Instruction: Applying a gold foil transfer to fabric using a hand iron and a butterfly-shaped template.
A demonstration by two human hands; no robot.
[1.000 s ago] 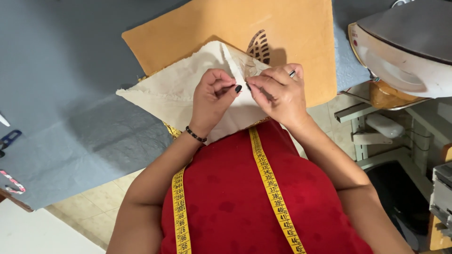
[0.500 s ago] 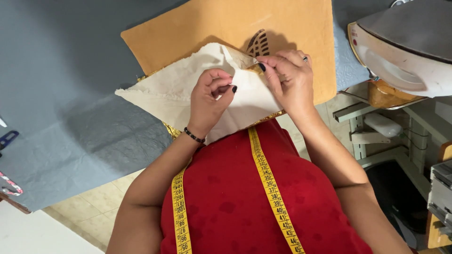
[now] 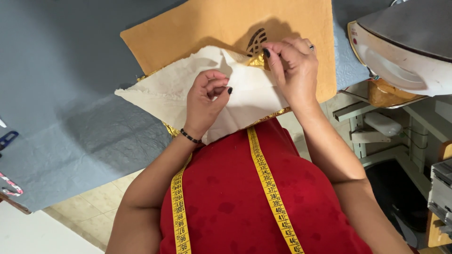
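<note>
The cream fabric piece [image 3: 188, 96] with gold edging lies on an orange cloth [image 3: 188, 33] over the grey-covered table [image 3: 61, 94]. The right hand [image 3: 294, 70] pinches its folded gold corner [image 3: 258, 60]; the left hand [image 3: 205, 101] rests on it, fingers curled together. An iron [image 3: 405, 47] sits just right; a yellow tape measure [image 3: 268, 188] hangs over the red top.

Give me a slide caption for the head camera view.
Right hand pinches a gold-edged corner of cream fabric while left hand presses it onto a grey padded table.
</note>
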